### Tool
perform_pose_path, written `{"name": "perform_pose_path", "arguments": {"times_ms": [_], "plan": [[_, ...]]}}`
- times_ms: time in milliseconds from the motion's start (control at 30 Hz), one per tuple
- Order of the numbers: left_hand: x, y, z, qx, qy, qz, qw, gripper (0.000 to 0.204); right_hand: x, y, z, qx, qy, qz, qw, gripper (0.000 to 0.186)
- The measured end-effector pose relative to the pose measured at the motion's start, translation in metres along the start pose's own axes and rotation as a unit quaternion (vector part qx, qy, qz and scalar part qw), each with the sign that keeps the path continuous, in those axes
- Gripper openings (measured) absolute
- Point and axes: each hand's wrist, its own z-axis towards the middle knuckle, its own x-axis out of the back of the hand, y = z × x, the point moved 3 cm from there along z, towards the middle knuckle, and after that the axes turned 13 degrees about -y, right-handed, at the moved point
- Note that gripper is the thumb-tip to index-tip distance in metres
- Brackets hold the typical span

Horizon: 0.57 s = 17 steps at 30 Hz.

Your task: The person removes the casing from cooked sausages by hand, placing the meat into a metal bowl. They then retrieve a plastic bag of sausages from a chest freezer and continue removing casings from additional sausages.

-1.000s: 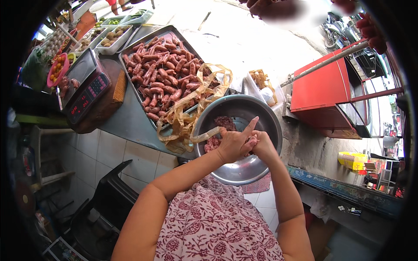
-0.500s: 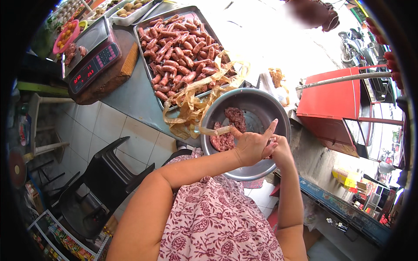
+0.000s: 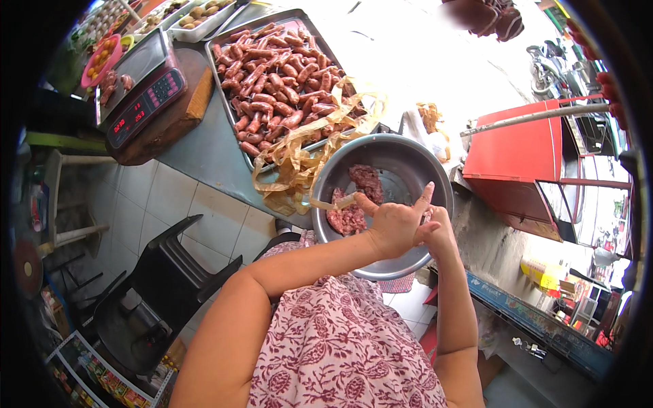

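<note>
Over a grey metal basin (image 3: 423,163), my left hand (image 3: 393,228) is bent around, with one finger raised up and to the right. A pale, translucent sausage casing (image 3: 345,200) reaches its other extended fingertip. Close against it, my right hand (image 3: 441,234) has curled fingers; what they grip is mostly hidden behind the left hand. Two lumps of ground meat (image 3: 366,179) lie in the basin. More loose yellowish casing (image 3: 292,160) drapes over the basin's left rim and onto a metal tray (image 3: 320,34) heaped with short, tied raw sausages (image 3: 275,85).
A digital scale (image 3: 146,105) sits on a round wooden block (image 3: 198,95) at the left end of the grey table (image 3: 204,146). Below it stands a black plastic chair (image 3: 160,272) on the tiled floor. A red box-like stand (image 3: 510,146) is at the right.
My hands stay together over the basin. The left hand has shifted very slightly, and the right fingers are a little more hidden. The meat and sausages look unchanged.
</note>
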Motion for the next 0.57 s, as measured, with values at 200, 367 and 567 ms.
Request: {"name": "perform_pose_path", "arguments": {"times_ms": [200, 367, 567], "plan": [[-0.006, -0.015, 0.0, -0.088, 0.028, -0.01, 0.996, 0.085, 0.011, -0.017, -0.024, -0.001, -0.114, 0.16, 0.98, 0.008], [-0.015, -0.022, -0.004, -0.14, 0.031, 0.028, 0.989, 0.096, 0.002, -0.003, -0.013, 0.009, -0.035, 0.005, 0.999, 0.007], [-0.019, -0.03, -0.006, -0.121, -0.048, 0.019, 0.991, 0.092, -0.009, 0.012, -0.002, 0.055, 0.01, -0.179, 0.982, 0.015]]}}
